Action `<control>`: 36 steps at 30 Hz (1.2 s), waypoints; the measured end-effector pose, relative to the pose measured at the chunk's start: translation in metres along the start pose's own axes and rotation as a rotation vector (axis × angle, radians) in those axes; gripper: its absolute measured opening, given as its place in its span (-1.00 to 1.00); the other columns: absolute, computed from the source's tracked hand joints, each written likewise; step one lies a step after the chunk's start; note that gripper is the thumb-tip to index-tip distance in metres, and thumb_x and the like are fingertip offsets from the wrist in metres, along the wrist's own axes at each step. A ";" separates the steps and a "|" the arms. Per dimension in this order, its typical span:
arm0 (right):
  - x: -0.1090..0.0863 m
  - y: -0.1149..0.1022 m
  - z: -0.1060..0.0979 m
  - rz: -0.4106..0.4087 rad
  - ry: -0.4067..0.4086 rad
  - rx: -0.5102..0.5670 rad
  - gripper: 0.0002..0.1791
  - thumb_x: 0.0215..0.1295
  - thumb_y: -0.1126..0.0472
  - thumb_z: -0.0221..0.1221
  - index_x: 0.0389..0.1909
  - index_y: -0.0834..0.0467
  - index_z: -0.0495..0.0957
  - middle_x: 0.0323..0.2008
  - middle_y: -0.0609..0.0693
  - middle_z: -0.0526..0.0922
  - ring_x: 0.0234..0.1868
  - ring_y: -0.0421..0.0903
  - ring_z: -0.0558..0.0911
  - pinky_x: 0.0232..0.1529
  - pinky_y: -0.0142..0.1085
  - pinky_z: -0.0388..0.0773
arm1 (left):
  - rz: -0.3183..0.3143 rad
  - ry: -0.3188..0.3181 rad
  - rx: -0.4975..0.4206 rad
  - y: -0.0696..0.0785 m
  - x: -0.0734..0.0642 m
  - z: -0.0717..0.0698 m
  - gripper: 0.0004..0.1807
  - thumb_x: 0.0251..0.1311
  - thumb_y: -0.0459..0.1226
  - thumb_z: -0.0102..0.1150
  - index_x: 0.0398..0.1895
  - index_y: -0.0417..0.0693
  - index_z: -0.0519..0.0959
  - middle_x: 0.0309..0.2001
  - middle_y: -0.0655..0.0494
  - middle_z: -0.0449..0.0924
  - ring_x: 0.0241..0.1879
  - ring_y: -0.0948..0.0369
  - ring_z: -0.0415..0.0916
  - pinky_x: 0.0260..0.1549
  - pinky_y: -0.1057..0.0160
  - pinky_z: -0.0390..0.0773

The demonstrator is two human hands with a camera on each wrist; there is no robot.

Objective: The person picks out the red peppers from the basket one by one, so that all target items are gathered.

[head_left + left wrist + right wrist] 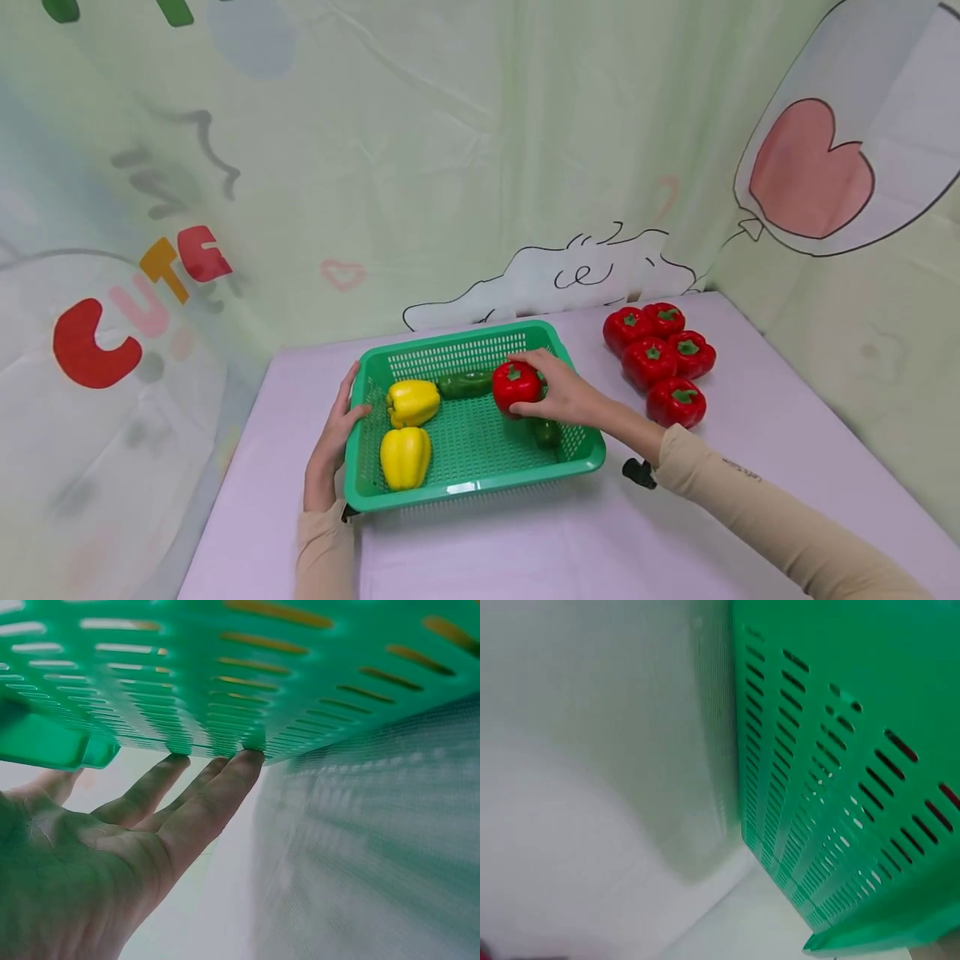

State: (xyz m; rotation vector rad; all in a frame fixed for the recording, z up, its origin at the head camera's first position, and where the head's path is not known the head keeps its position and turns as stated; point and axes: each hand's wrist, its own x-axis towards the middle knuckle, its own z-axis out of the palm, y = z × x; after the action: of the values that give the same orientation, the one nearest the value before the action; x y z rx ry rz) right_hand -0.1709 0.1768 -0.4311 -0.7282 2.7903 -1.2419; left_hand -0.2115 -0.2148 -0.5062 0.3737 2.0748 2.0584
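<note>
A green plastic basket (468, 492) holds two yellow bell peppers (406, 457) at its left side. Behind them lies a dark green cucumber-like vegetable (463, 384), and another dark green piece (547, 432) shows partly under my right hand. My left hand (332, 437) grips the basket's left rim with the thumb over it; in the left wrist view its fingertips touch the slotted outside from below. My right hand (558, 390) holds a red bell pepper (515, 387) inside the basket's right half, thumb in front and fingers behind. The right wrist view shows only the basket's slotted outer wall (817, 787).
Several red bell peppers (651, 362) sit grouped on the pale lilac tabletop (480, 558) right of the basket. A printed curtain (420, 183) hangs behind the table's far edge and at both sides.
</note>
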 end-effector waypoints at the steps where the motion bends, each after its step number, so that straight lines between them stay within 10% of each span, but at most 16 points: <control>1: 0.000 0.000 -0.002 0.005 0.002 -0.001 -0.16 0.02 0.09 0.47 0.35 0.14 0.34 0.16 0.11 0.45 0.14 0.09 0.46 -0.15 -0.14 0.66 | 0.000 -0.001 0.002 0.000 0.000 0.000 -0.13 0.35 -0.45 -0.16 0.61 0.26 -0.24 0.50 -0.27 -0.02 0.14 -0.19 0.36 -0.18 0.18 0.63; 21: -0.016 -0.008 -0.036 0.015 0.044 -0.034 -0.12 0.00 0.10 0.47 0.36 0.20 0.32 0.17 0.16 0.46 0.13 0.11 0.48 -0.14 -0.10 0.65 | 0.020 0.019 -0.003 0.000 -0.001 -0.003 -0.15 0.37 -0.43 -0.16 0.61 0.23 -0.22 0.50 -0.28 -0.02 0.03 0.06 0.48 -0.21 0.21 0.64; 36: -0.040 -0.005 -0.064 0.076 0.116 0.012 -0.09 -0.02 0.09 0.50 0.37 0.15 0.31 0.20 0.11 0.46 0.13 0.10 0.47 -0.19 -0.13 0.66 | 0.009 0.000 -0.011 0.000 0.000 0.001 -0.14 0.37 -0.44 -0.18 0.61 0.24 -0.25 0.52 -0.25 -0.06 0.16 -0.20 0.34 -0.16 0.18 0.63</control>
State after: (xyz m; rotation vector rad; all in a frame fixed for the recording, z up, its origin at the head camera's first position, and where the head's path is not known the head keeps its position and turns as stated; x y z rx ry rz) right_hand -0.1451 0.2348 -0.3910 -0.5617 2.8685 -1.3267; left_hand -0.2114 -0.2141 -0.5067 0.3822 2.0641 2.0741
